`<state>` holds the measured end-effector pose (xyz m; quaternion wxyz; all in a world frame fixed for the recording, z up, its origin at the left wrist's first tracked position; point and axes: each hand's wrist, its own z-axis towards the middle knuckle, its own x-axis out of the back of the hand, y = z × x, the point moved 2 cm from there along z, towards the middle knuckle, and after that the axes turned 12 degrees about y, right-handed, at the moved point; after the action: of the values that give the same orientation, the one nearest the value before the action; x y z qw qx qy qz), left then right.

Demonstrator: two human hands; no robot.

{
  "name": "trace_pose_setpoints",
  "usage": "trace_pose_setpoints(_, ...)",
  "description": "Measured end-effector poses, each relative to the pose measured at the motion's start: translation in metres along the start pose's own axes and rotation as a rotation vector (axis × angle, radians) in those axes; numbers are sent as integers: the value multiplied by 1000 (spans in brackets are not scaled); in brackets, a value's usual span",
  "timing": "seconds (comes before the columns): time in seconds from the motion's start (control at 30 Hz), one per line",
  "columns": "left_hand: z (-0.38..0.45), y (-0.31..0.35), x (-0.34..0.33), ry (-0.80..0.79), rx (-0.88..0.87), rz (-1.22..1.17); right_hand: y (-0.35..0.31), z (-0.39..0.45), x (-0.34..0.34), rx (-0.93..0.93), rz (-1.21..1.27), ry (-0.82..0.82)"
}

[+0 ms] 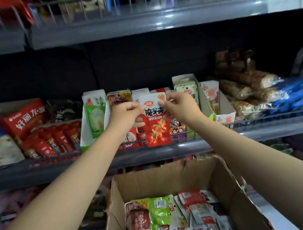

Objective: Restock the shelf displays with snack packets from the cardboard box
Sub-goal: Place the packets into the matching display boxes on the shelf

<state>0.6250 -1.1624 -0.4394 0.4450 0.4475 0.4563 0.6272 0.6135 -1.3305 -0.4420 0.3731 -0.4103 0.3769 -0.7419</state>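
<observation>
A red and white snack packet (pixel 156 122) hangs upright in front of the middle shelf, held by both hands. My left hand (pixel 127 115) pinches its upper left edge and my right hand (pixel 180 106) pinches its upper right corner. Behind the packet, rows of small packets stand in the shelf's display boxes (pixel 203 100). Below my arms, an open cardboard box (pixel 224 178) holds several loose snack packets (pixel 173 216) in red, green and white.
The middle shelf (pixel 257 130) has a low wire rail along its front. Red packets (pixel 54 138) and bags fill its left side; brown and blue bags (pixel 265 95) lie at its right. An upper shelf (pixel 140 25) with more goods overhangs.
</observation>
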Motion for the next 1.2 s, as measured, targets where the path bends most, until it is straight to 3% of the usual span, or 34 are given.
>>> trace_pose_setpoints(0.27, 55, 14, -7, 93, -44, 6, -7, 51, -22, 35, 63, 88)
trace_pose_setpoints(0.53, 98, 0, -9, 157, 25, 18, 2, 83, -51, -10, 57, 99)
trace_pose_setpoints(1.2, 124, -48, -22, 194, -127, 466, 52, 99, -77, -27, -210, 52)
